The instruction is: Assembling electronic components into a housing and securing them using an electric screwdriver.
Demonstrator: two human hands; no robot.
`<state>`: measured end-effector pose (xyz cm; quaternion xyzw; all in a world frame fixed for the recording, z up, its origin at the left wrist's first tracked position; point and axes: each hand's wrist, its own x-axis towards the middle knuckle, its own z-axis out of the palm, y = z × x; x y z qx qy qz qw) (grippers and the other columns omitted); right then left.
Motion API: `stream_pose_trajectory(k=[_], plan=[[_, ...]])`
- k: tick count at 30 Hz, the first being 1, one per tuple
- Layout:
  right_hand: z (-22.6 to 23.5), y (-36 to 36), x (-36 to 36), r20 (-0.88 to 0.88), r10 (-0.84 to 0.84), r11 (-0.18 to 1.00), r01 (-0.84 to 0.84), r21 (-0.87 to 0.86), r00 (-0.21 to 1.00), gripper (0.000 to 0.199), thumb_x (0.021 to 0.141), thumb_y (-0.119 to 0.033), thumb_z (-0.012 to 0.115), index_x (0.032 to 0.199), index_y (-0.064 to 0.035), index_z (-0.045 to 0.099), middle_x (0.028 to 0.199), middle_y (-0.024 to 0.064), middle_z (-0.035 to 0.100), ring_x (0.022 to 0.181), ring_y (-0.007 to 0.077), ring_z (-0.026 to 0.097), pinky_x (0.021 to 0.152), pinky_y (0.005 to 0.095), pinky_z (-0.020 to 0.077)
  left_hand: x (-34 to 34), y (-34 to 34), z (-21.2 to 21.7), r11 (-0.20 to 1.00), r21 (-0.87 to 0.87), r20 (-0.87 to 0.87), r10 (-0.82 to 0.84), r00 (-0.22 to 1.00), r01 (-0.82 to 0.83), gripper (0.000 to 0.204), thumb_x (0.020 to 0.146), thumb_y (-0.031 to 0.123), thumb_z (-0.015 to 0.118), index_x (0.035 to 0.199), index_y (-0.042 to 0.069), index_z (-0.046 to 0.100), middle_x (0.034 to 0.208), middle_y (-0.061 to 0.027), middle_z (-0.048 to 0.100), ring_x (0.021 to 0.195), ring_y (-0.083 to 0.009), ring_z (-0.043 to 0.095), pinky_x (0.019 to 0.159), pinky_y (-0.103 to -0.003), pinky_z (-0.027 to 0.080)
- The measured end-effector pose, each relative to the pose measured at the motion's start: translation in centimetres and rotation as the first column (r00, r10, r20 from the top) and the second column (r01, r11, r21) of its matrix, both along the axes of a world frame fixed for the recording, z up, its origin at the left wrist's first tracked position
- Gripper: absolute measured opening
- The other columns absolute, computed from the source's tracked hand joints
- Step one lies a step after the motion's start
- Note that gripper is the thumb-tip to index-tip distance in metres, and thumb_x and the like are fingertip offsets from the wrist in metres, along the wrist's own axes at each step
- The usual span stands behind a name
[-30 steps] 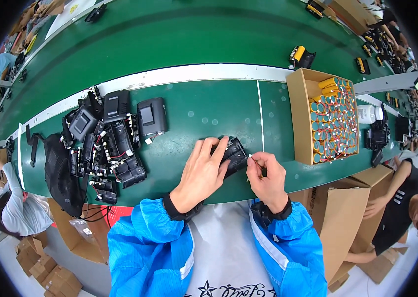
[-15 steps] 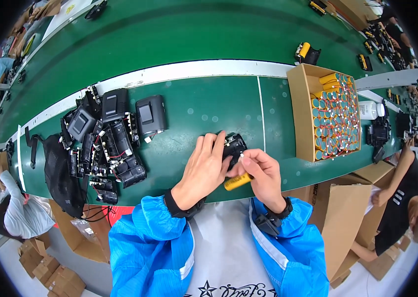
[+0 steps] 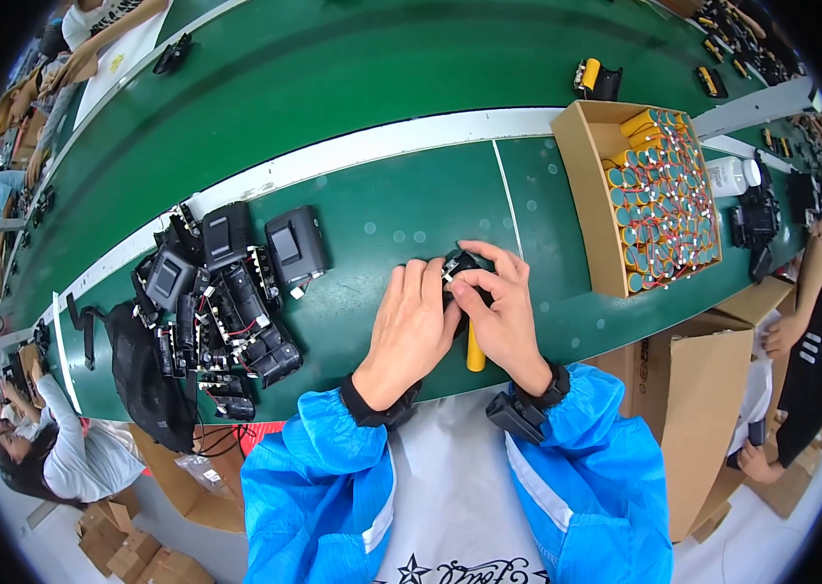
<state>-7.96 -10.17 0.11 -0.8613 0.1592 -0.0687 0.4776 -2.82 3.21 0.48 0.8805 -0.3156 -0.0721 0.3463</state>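
Observation:
My left hand point(image 3: 406, 326) is closed around a small black plastic housing point(image 3: 462, 261), mostly covered by my fingers. My right hand point(image 3: 506, 316) pinches at the housing's edge, where a small white plug point(image 3: 448, 276) shows between the fingertips. Below my right palm a yellow cylindrical battery point(image 3: 475, 352) hangs down toward the table's near edge. Its wires are hidden by my hands. Left of my hands lies a pile of black housings point(image 3: 241, 297), several with wires and white plugs. One closed black housing point(image 3: 296, 243) lies at the pile's right side.
An open cardboard box point(image 3: 576, 200) of yellow batteries with red wires stands at the right. Behind it lies a housing with a battery point(image 3: 598, 78). A black mesh bag point(image 3: 143, 380) sits at the left edge. Large cartons point(image 3: 708, 419) and co-workers flank the table.
My right hand has moved up and in, bringing the plug to the housing. The battery has swung from lying slanted to hanging upright below my hand. The whole view has turned slightly.

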Motion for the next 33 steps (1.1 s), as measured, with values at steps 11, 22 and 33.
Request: stream_pose_trajectory(k=[11,22,33], plan=[[0.7,-0.3,1.3,-0.055,-0.016,1.0,0.015,-0.015,0.998,0.008,0.08,-0.005,0.07,0.086,-0.0091,0.074,0.127,0.006,0.062,0.121,0.0311,0.044,0.106,0.042,0.0339,0.5,-0.6,0.1,0.999,0.012,-0.012,-0.036,0.999,0.036,0.054,0.078,0.002,0.066,0.127,-0.009,0.045,0.109,-0.0237,0.052,0.098,-0.0423,0.052,0.084,-0.047,0.048],[-0.7,-0.5,1.0,-0.05,-0.041,0.995,0.045,0.089,0.998,0.005,0.074,-0.007,0.072,0.077,-0.0102,0.074,0.119,0.0078,0.064,0.117,0.0335,0.048,0.103,0.0449,0.0357,-1.1,-0.2,-0.4,1.0,0.005,0.148,-0.02,0.989,0.02,0.042,0.082,0.005,0.065,0.118,-0.01,0.051,0.1,-0.0206,0.053,0.092,-0.0363,0.055,0.079,-0.043,0.049],[-0.5,-0.7,1.2,0.073,0.02,0.996,-0.026,0.084,0.997,0.006,0.079,-0.009,0.073,0.084,-0.0059,0.074,0.122,0.01,0.062,0.114,0.0324,0.052,0.1,0.0423,0.0413,-0.1,-0.4,-0.7,0.997,-0.058,0.138,0.059,0.989,-0.051,0.047,0.08,0.011,0.069,0.119,-0.007,0.053,0.098,-0.017,0.056,0.091,-0.0336,0.057,0.077,-0.042,0.05]])
